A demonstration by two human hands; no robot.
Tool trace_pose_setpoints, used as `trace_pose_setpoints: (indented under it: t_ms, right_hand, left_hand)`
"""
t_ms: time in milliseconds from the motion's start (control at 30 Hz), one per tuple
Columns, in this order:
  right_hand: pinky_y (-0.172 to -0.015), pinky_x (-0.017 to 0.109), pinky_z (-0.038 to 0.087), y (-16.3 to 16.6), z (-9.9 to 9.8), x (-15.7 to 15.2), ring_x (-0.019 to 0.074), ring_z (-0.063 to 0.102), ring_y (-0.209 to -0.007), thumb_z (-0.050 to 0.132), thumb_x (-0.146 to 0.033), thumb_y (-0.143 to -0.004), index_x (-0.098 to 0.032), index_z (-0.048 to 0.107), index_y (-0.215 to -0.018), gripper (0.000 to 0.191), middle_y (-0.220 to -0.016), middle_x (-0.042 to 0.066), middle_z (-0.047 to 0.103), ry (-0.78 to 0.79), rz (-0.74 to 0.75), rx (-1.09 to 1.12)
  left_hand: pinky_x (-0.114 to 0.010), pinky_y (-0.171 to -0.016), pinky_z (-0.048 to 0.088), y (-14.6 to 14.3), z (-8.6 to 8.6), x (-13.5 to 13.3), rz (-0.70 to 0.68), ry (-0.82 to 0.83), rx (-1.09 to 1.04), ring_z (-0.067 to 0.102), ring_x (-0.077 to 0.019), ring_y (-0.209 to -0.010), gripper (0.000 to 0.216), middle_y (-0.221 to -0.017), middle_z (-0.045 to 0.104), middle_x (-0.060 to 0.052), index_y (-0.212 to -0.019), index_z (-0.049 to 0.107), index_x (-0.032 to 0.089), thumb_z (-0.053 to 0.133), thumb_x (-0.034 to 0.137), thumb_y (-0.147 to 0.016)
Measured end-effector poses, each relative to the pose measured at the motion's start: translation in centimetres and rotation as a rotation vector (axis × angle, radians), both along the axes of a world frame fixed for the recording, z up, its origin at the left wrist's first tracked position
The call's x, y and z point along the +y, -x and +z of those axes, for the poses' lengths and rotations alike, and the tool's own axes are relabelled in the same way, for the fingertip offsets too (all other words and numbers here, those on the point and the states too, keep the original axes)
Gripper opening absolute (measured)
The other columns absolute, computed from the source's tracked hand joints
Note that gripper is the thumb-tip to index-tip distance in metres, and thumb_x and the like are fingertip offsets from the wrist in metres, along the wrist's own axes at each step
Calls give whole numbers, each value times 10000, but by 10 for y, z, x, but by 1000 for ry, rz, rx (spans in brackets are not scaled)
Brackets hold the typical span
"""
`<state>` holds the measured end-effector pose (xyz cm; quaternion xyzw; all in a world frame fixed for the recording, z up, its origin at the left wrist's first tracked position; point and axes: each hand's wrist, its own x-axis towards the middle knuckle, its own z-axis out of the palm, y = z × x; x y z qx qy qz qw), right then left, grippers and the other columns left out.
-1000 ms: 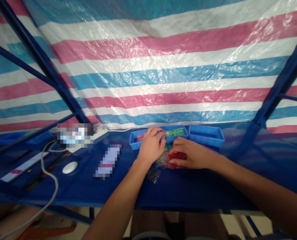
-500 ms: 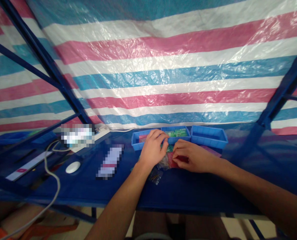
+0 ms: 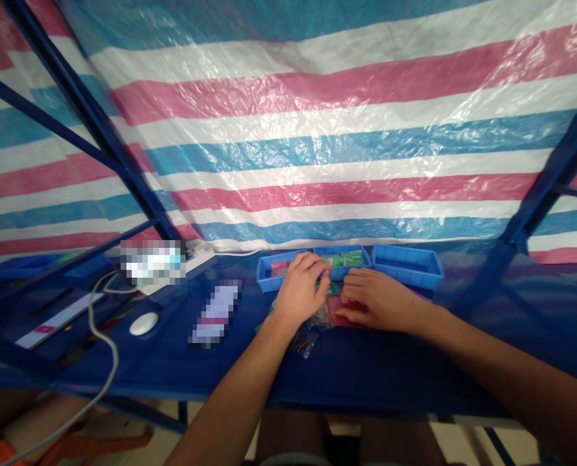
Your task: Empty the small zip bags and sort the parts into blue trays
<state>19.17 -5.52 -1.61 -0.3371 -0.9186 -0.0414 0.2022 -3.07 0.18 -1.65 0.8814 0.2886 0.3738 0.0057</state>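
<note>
My left hand (image 3: 304,290) is over the small bags in front of the blue bins, its fingers bent and its thumb apart, with no held thing showing. To its right, my right hand (image 3: 383,301) has curled fingers and a thumb at a red plastic bag (image 3: 335,310) on the table; part of the bag is hidden under the hand. Between the hands lie a clear plastic bag (image 3: 321,317) with contents too blurred to tell and a bit of green bag (image 3: 335,288). A small clear bag with thin dark and golden pieces (image 3: 304,343) lies nearer me.
Three blue bins stand behind my hands: the left bin (image 3: 263,282) with red packets, the middle bin (image 3: 366,270) with green packets, and the right bin (image 3: 414,276). Leftward are a pixelated phone (image 3: 215,314), a white round object (image 3: 144,323), a power strip (image 3: 198,260) and a cable (image 3: 108,349).
My right hand has turned slightly and its thumb has come away from the fingertips, showing more of the red bag. My left hand has barely moved.
</note>
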Motion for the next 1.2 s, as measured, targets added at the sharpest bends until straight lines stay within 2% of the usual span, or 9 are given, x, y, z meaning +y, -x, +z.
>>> trace_pose_setpoints:
  t_ms: [100,233,433,633,733,867,967,1067,1200]
  right_hand:
    - [-917,428,484,-2,4,-2,264,623,-927,704,-371,-964,-214,701,-881,177,-926,74,688,15,43,-19]
    - [-930,423,490,-2,7,-2,257,624,-922,653,-211,-944,-224,705,-849,109,-873,59,682,20,88,-15]
    - [-917,445,521,-1,7,-1,274,609,-955,623,-122,-907,-228,671,-896,117,-931,78,688,-21,43,166]
    - [-901,458,530,-8,4,4,277,636,-969,605,-181,-991,-246,638,-968,77,-982,75,691,-30,-42,476]
    - [-849,421,534,-9,2,6,256,653,-923,566,-241,-1044,-249,638,-945,123,-967,68,680,14,-96,608]
    - [-819,402,523,-8,1,6,244,657,-875,565,-306,-1063,-252,657,-919,178,-926,55,681,72,-107,620]
    - [-807,385,527,-7,0,4,240,663,-866,687,-376,-1001,-262,686,-1002,114,-950,43,701,108,-88,621]
    - [-816,377,528,-5,0,2,241,671,-880,804,-411,-909,-267,699,-1059,233,-981,35,714,113,-82,612]
    - [-792,369,522,-3,0,1,232,684,-836,750,-389,-948,-262,721,-1001,140,-929,31,732,88,-125,653]
  left_hand:
    - [-497,-1080,514,0,0,-1,0,1,7,607,-285,-1169,235,-1107,711,-95,-1107,745,212,527,185,-1024]
    - [-491,-1068,519,0,0,-1,2,3,7,610,-283,-1159,233,-1112,712,-94,-1103,744,209,532,168,-1014]
    - [-498,-1097,509,0,4,-2,-90,22,-8,619,-284,-1183,271,-1137,728,-102,-1152,744,206,519,162,-1008]
    - [-478,-1143,500,-3,9,-12,-286,123,-71,616,-293,-1310,388,-1301,730,-120,-1338,676,200,555,156,-972]
    - [-438,-1106,527,-5,7,-14,-259,167,-113,678,-280,-1229,369,-1292,747,-113,-1330,676,197,668,234,-963]
    - [-388,-1016,561,-6,2,-7,-234,217,-132,734,-257,-1120,213,-1160,793,-89,-1185,743,202,675,263,-992]
    - [-360,-984,571,-4,0,-4,-233,255,-159,754,-240,-1078,177,-1136,805,-75,-1146,758,203,680,240,-992]
    - [-343,-951,580,-2,1,-3,-203,262,-221,768,-224,-1015,166,-1106,814,-67,-1131,764,204,695,254,-989]
    - [-361,-961,572,-1,6,-6,-187,211,-260,754,-227,-1023,147,-1075,813,-68,-1090,784,214,671,257,-1006]
